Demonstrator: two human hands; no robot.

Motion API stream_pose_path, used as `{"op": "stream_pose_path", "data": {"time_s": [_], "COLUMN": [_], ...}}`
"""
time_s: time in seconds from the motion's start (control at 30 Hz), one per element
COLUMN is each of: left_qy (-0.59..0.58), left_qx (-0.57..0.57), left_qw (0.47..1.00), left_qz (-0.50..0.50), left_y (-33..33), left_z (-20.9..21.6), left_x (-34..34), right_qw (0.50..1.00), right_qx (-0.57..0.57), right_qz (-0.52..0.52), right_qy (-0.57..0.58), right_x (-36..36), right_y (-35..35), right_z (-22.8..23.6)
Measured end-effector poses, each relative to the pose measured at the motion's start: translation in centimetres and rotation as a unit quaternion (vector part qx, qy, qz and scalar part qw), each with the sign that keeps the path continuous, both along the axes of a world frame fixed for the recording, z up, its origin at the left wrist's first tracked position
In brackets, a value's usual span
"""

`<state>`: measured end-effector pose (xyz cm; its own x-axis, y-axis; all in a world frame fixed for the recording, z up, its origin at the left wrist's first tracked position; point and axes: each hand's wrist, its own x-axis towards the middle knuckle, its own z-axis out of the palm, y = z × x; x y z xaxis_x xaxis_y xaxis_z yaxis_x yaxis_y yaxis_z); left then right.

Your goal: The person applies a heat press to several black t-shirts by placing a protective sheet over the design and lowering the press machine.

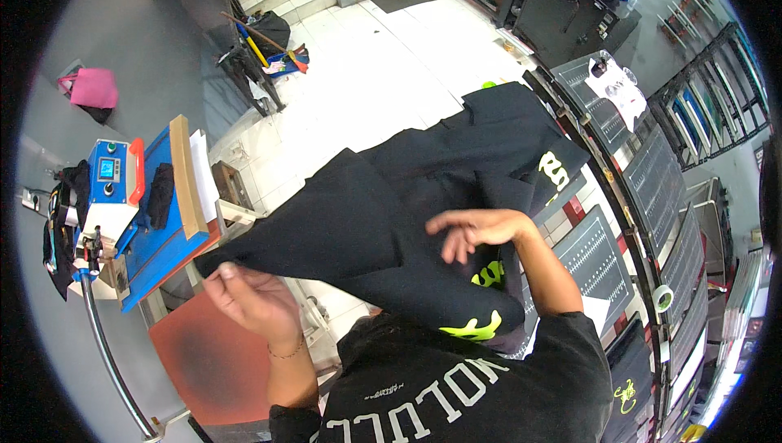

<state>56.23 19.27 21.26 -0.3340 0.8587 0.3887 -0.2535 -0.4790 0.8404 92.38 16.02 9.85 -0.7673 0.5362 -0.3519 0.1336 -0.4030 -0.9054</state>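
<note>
A large black garment (350, 207) with bright yellow-green printing stretches across the middle in front of me. I cannot tell exactly which kind of garment it is. My left hand (248, 300) pinches its narrow left end between thumb and fingers, pulling the cloth fairly taut. Over the middle of the cloth is my right hand (481, 230), with its fingers apart and slightly smeared by motion. It grips nothing that I can see, and whether it touches the cloth is unclear. The garment's printed parts hang toward the right and close to my body.
To the left stands a heat press with a blue control box (106, 168), a red handle (137, 172) and a reddish-brown pad (208, 361). Grey perforated boards (586, 260) line a dark rail on the right, with a tape roll (663, 298). Cleaning tools (265, 52) stand farther back.
</note>
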Motion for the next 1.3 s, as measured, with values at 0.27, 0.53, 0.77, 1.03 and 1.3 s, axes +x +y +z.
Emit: {"op": "stream_pose_path", "data": {"time_s": [0.27,0.53,0.77,1.03,1.3], "left_qy": [0.037,0.055,0.07,0.228,0.263], "left_qx": [0.013,0.023,0.131,0.009,-0.276], "left_qw": [0.971,0.867,0.666,0.756,0.645], "left_qz": [0.236,0.495,0.731,0.613,0.663], "left_y": [-6.0,-17.7,-28.8,-32.3,-45.7], "left_z": [1.9,2.4,10.1,21.0,-3.7], "left_x": [-11.0,-19.8,-22.1,-35.6,-38.0], "right_qw": [0.975,0.986,0.784,0.819,0.891], "right_qx": [-0.18,0.015,0.494,0.54,0.453], "right_qz": [0.094,0.163,-0.375,-0.092,0.023], "right_qy": [0.086,-0.033,0.013,0.172,0.025], "right_x": [-9.7,-14.6,-13.0,-43.3,-56.8], "right_y": [-6.7,-9.9,-2.6,8.3,7.7], "right_z": [-2.4,3.1,14.3,33.7,8.7]}}
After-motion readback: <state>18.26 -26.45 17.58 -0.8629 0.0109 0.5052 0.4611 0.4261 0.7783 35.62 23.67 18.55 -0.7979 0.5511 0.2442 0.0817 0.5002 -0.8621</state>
